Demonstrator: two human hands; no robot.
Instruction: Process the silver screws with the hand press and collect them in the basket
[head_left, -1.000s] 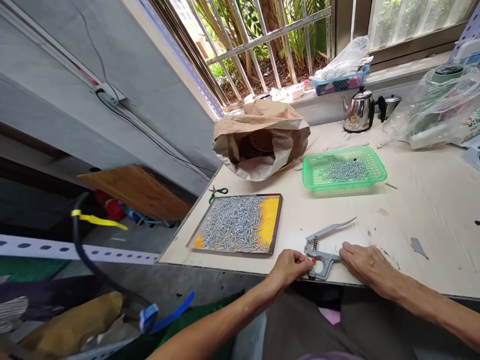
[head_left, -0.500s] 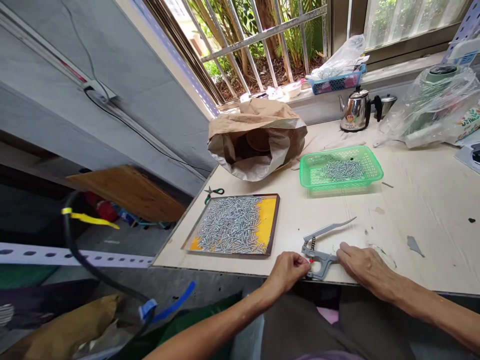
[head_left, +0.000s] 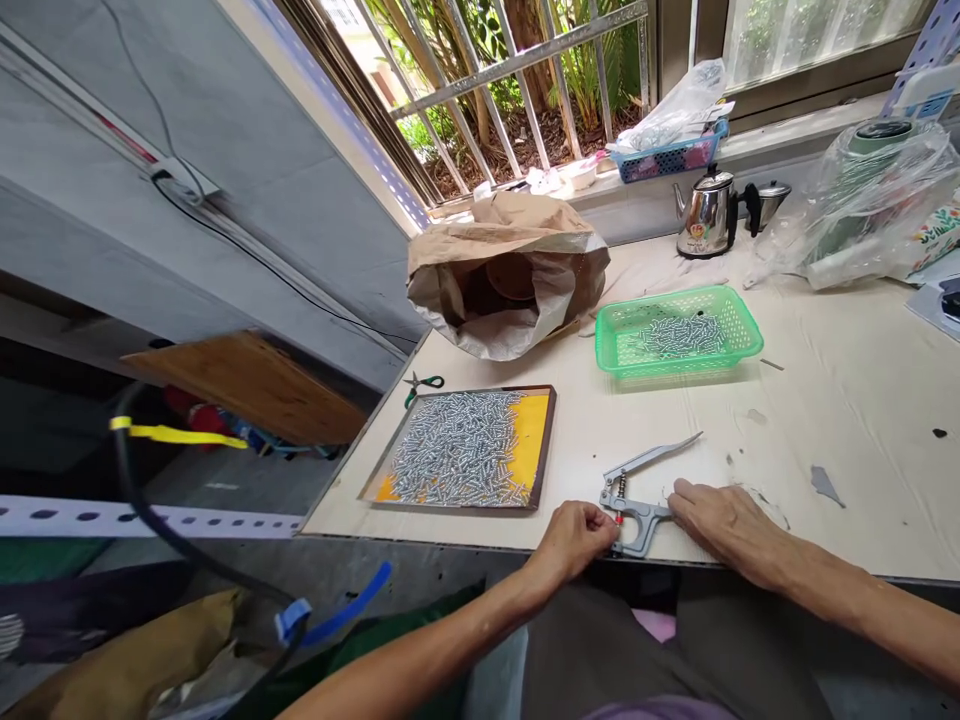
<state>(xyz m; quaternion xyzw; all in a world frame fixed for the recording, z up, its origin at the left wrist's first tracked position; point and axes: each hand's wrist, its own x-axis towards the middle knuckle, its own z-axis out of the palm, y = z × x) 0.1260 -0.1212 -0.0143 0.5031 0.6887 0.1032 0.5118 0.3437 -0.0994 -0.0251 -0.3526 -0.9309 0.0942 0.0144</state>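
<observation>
A grey pair of hand-press pliers (head_left: 634, 527) with a coil spring and a red tip lies at the table's front edge, its upper handle raised. My right hand (head_left: 724, 518) rests on the table, closed over the end of the lower handle, which it hides. At the jaw, my left hand (head_left: 574, 540) pinches with thumb and finger beside the red tip; whatever lies between them is hidden. To the left, a shallow tray (head_left: 550, 430) with a yellow bottom holds a spread of small silvery ridged pieces (head_left: 454, 450).
A green plastic basket (head_left: 611, 360) holds more silvery pieces. Behind the tray stands an open brown paper bag (head_left: 510, 225); green-handled scissors (head_left: 429, 382) lie near the left edge. Further back are a metal kettle (head_left: 705, 215) and a plastic-wrapped bundle (head_left: 862, 205). A grey scrap (head_left: 826, 486) lies at right.
The whole view has shifted slightly. Both hands keep their places at the pliers, with no clear change in their grip.
</observation>
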